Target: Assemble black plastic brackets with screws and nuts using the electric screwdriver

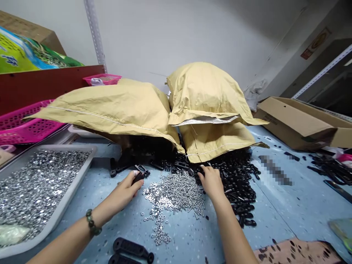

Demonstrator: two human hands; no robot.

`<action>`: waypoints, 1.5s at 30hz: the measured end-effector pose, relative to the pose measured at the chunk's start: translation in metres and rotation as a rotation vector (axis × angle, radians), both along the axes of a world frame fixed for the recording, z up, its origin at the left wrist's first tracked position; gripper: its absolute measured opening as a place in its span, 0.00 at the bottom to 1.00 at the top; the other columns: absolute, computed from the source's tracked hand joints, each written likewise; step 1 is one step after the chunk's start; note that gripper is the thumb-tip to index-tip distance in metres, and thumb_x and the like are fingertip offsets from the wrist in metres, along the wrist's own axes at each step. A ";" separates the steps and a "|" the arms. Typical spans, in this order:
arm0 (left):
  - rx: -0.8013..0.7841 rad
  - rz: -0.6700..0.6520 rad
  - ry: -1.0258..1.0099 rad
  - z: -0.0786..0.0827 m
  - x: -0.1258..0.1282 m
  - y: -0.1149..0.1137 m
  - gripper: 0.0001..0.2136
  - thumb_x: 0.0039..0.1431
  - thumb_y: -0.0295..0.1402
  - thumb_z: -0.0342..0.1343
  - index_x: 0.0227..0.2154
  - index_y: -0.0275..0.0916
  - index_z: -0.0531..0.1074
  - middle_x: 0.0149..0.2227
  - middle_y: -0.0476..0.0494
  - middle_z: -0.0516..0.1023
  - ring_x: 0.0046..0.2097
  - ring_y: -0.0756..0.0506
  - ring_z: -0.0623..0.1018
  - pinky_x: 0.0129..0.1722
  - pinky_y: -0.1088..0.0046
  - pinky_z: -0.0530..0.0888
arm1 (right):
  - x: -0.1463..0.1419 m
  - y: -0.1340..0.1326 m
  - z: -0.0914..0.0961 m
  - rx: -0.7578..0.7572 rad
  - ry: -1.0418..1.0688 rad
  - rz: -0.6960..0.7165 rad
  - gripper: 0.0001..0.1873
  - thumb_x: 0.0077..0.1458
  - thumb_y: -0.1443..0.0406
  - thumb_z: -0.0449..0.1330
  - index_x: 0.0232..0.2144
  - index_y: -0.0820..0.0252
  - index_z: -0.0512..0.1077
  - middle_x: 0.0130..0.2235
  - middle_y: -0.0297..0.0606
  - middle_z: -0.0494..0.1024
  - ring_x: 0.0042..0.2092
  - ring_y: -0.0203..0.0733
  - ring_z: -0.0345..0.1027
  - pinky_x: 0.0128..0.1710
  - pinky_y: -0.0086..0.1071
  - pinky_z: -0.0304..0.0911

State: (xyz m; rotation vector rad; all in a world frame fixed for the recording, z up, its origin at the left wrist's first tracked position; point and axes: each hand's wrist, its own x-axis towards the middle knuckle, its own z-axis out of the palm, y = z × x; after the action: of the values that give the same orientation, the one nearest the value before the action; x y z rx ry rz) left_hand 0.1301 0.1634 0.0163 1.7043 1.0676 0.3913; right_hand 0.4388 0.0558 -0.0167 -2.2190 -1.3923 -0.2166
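My left hand rests on the blue table, fingers closed round a small black plastic part. My right hand reaches into the heap of black plastic parts, fingers curled among them; what they grip is hidden. Between the hands lies a pile of silver screws and nuts. Two assembled black parts lie near the front edge.
Tan sacks lie behind the heap. A grey tray of silver nuts stands at the left, with pink baskets behind it. A cardboard box and more black parts are at the right.
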 end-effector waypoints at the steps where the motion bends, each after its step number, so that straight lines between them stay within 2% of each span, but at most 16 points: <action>1: 0.006 -0.022 -0.004 0.001 0.000 -0.002 0.12 0.58 0.45 0.46 0.34 0.42 0.61 0.25 0.54 0.64 0.28 0.48 0.67 0.27 0.73 0.65 | 0.000 0.000 -0.001 -0.001 0.010 0.010 0.09 0.54 0.67 0.56 0.38 0.60 0.74 0.37 0.47 0.74 0.40 0.51 0.66 0.40 0.41 0.61; 4: 0.003 -0.119 -0.050 0.003 0.001 -0.011 0.12 0.60 0.45 0.45 0.31 0.42 0.60 0.28 0.52 0.67 0.30 0.48 0.69 0.30 0.72 0.68 | -0.004 0.000 -0.003 0.033 0.052 0.043 0.08 0.55 0.68 0.54 0.33 0.58 0.74 0.35 0.44 0.75 0.39 0.49 0.67 0.41 0.42 0.62; 8: -0.028 -0.191 -0.075 0.009 0.006 -0.022 0.12 0.61 0.45 0.43 0.37 0.42 0.61 0.34 0.48 0.72 0.33 0.46 0.72 0.32 0.71 0.69 | -0.023 -0.011 0.009 0.126 0.149 0.094 0.13 0.60 0.63 0.49 0.39 0.60 0.72 0.43 0.46 0.75 0.45 0.49 0.67 0.45 0.43 0.63; 11: 0.072 -0.236 -0.041 0.016 0.013 -0.029 0.11 0.63 0.44 0.43 0.39 0.43 0.62 0.36 0.47 0.72 0.35 0.46 0.72 0.35 0.70 0.69 | -0.057 -0.022 0.027 0.111 0.439 0.298 0.16 0.64 0.60 0.46 0.46 0.58 0.68 0.41 0.41 0.74 0.41 0.42 0.69 0.40 0.34 0.66; 13: 0.173 -0.267 -0.036 0.022 0.017 -0.034 0.10 0.63 0.41 0.44 0.40 0.42 0.63 0.38 0.46 0.72 0.39 0.44 0.72 0.39 0.68 0.68 | -0.084 -0.027 0.038 0.053 0.621 0.457 0.16 0.64 0.59 0.46 0.48 0.55 0.67 0.41 0.38 0.72 0.41 0.40 0.69 0.42 0.32 0.65; 15: 0.229 -0.317 -0.046 0.027 0.019 -0.038 0.09 0.63 0.39 0.44 0.41 0.42 0.63 0.39 0.45 0.73 0.40 0.43 0.71 0.41 0.66 0.68 | -0.108 -0.030 0.047 0.013 0.687 0.546 0.14 0.64 0.59 0.46 0.47 0.53 0.67 0.40 0.36 0.71 0.42 0.40 0.67 0.43 0.32 0.63; 17: 0.252 -0.367 -0.047 0.031 0.018 -0.042 0.09 0.63 0.39 0.46 0.41 0.42 0.64 0.39 0.46 0.73 0.39 0.44 0.72 0.39 0.67 0.68 | -0.124 -0.030 0.052 0.001 0.713 0.571 0.11 0.63 0.61 0.48 0.44 0.54 0.66 0.37 0.34 0.70 0.38 0.39 0.66 0.39 0.31 0.61; 20: 0.327 -0.381 -0.011 0.032 0.014 -0.047 0.09 0.63 0.40 0.47 0.38 0.41 0.64 0.36 0.47 0.72 0.37 0.45 0.71 0.37 0.68 0.67 | -0.132 -0.028 0.056 -0.023 0.725 0.580 0.05 0.62 0.63 0.49 0.37 0.55 0.63 0.31 0.31 0.68 0.32 0.37 0.62 0.32 0.29 0.57; 23: 0.427 -0.403 0.043 0.031 0.009 -0.048 0.08 0.65 0.39 0.45 0.34 0.41 0.63 0.34 0.47 0.72 0.35 0.45 0.71 0.34 0.69 0.65 | -0.132 -0.027 0.061 -0.079 0.685 0.649 0.06 0.62 0.64 0.49 0.32 0.56 0.62 0.29 0.29 0.67 0.30 0.36 0.60 0.31 0.29 0.54; 27: 0.584 -0.445 0.100 0.032 0.002 -0.047 0.08 0.65 0.37 0.44 0.33 0.41 0.61 0.31 0.48 0.71 0.31 0.46 0.70 0.29 0.71 0.63 | -0.137 -0.028 0.062 -0.071 0.647 0.687 0.03 0.62 0.66 0.49 0.35 0.56 0.61 0.30 0.30 0.67 0.31 0.36 0.60 0.32 0.29 0.54; 31: 0.750 -0.556 0.195 0.033 -0.012 -0.048 0.09 0.66 0.35 0.42 0.30 0.40 0.61 0.27 0.49 0.69 0.27 0.47 0.69 0.26 0.72 0.60 | -0.148 -0.027 0.052 -0.107 0.742 0.694 0.03 0.62 0.65 0.49 0.34 0.56 0.58 0.29 0.29 0.64 0.30 0.35 0.58 0.30 0.29 0.53; 34: 0.730 -0.537 0.225 0.031 -0.025 -0.047 0.10 0.65 0.35 0.43 0.27 0.40 0.62 0.25 0.50 0.69 0.25 0.48 0.69 0.25 0.72 0.58 | -0.157 -0.024 0.040 -0.123 0.826 0.705 0.02 0.63 0.64 0.48 0.38 0.55 0.58 0.30 0.30 0.66 0.30 0.35 0.60 0.30 0.29 0.56; 37: 0.570 -0.373 0.235 0.027 -0.035 -0.039 0.10 0.64 0.36 0.45 0.28 0.40 0.63 0.24 0.52 0.69 0.26 0.48 0.70 0.26 0.73 0.61 | -0.168 -0.020 0.028 -0.111 0.623 0.637 0.06 0.62 0.62 0.53 0.41 0.56 0.61 0.35 0.34 0.69 0.36 0.39 0.63 0.35 0.33 0.60; 40: 0.413 -0.235 0.192 0.019 -0.039 -0.029 0.07 0.64 0.36 0.45 0.34 0.40 0.64 0.30 0.50 0.73 0.32 0.46 0.73 0.32 0.71 0.66 | -0.177 -0.020 0.017 -0.180 0.211 0.592 0.05 0.56 0.65 0.60 0.33 0.58 0.66 0.38 0.39 0.69 0.41 0.47 0.62 0.40 0.40 0.60; 42: 0.389 -0.275 0.143 0.011 -0.037 -0.025 0.06 0.64 0.35 0.46 0.37 0.40 0.65 0.35 0.48 0.73 0.37 0.46 0.73 0.37 0.69 0.68 | -0.178 -0.025 0.011 -0.229 0.066 0.567 0.05 0.54 0.68 0.60 0.29 0.58 0.67 0.37 0.39 0.69 0.40 0.48 0.62 0.39 0.42 0.60; 45: 0.481 -0.451 0.105 -0.004 -0.033 -0.024 0.07 0.64 0.33 0.48 0.39 0.40 0.70 0.38 0.45 0.72 0.41 0.44 0.71 0.42 0.67 0.68 | -0.169 -0.037 0.006 -0.187 0.087 0.497 0.03 0.55 0.69 0.59 0.32 0.59 0.67 0.37 0.41 0.70 0.40 0.48 0.63 0.38 0.41 0.62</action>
State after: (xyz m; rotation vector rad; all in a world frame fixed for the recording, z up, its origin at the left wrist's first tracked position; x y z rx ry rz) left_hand 0.0976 0.1399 0.0121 2.3500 0.6554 0.2811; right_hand 0.2697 0.0191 -0.0104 -1.9124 -1.9204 0.1891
